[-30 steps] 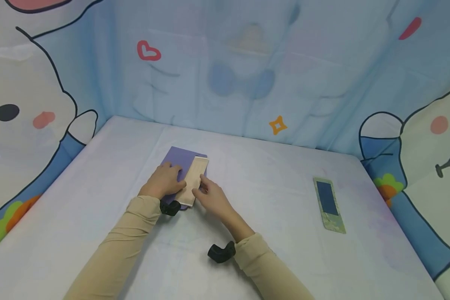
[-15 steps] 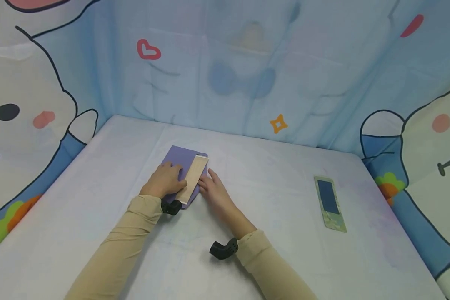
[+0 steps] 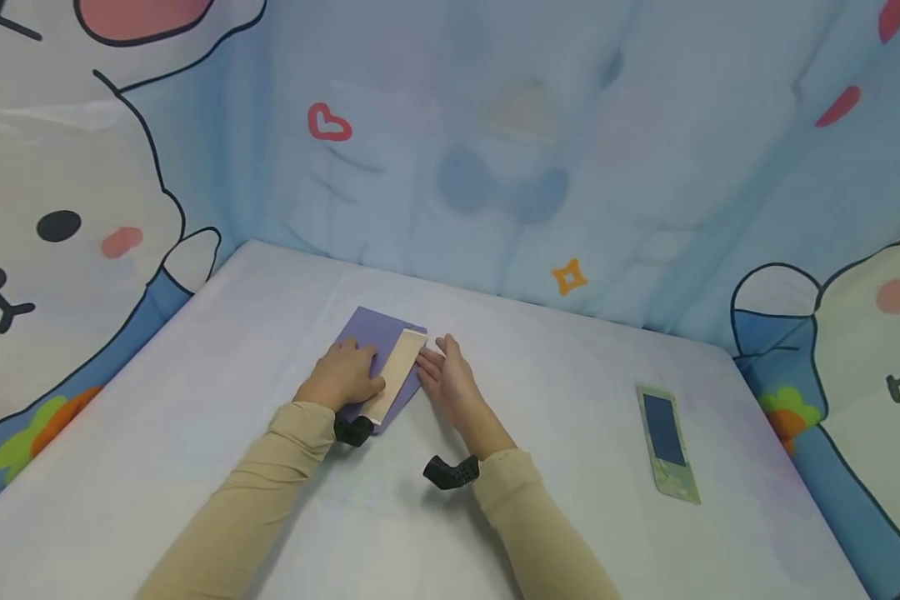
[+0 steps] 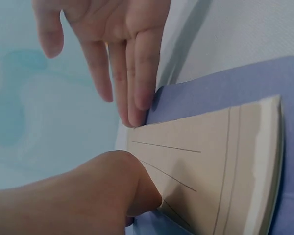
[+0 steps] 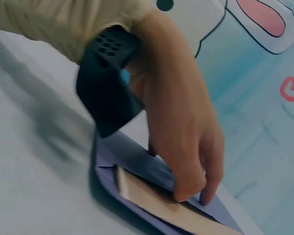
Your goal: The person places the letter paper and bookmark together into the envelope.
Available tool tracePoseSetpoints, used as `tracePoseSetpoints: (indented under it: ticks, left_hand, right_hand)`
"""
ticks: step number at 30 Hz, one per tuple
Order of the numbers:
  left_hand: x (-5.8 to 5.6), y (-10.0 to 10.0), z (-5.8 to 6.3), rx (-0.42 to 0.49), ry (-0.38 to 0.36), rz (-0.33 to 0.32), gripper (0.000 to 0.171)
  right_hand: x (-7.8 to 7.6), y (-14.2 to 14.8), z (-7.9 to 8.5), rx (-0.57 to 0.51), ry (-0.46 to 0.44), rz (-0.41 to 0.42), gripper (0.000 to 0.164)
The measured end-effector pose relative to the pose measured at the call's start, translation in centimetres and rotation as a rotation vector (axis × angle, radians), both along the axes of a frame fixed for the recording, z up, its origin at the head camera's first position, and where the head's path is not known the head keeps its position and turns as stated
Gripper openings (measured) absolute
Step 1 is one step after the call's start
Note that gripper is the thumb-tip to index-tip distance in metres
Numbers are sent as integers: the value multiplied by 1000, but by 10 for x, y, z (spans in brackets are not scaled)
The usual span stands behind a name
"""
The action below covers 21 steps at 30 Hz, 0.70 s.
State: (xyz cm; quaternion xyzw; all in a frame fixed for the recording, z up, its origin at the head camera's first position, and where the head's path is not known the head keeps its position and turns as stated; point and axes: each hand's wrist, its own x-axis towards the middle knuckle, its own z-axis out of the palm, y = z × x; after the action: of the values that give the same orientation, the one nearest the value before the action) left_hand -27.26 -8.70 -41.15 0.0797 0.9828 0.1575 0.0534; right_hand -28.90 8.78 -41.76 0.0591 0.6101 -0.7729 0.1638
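A flat purple folder [image 3: 375, 327] lies on the white table, with a narrow tan paper pad [image 3: 399, 367] along its right part. Printed lines and a pale bound edge show on the pad in the left wrist view. My left hand [image 3: 342, 372] rests on the folder with bent fingers, its thumb [image 4: 120, 174] touching the pad. A bit of purple material lies under that thumb. My right hand [image 3: 453, 379] is beside the right edge of folder and pad, fingers extended; its fingertips [image 4: 137, 115] reach the pad's edge. Whether they press it cannot be told.
A slim green rectangle with a dark blue panel [image 3: 664, 442] lies at the right of the table [image 3: 555, 467]. A blue cartoon-print curtain [image 3: 420, 167] stands behind the table. Each wrist carries a black camera mount [image 3: 450, 472].
My right hand has gone from bent fingers at the pad's right edge to extended fingers farther up that edge. My left hand stays on the folder. The head view has tilted upward.
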Motion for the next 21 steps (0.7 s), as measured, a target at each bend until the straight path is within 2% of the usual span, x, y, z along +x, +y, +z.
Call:
tracePoseSetpoints:
  ticks: [11, 21]
  left_hand:
    - [-1, 4, -4, -24, 27, 14, 56]
    - [-1, 3, -3, -24, 27, 28, 56]
  right_hand:
    - [-28, 0, -5, -31, -32, -58, 66]
    - [-36, -5, -11, -133, -6, -75, 66]
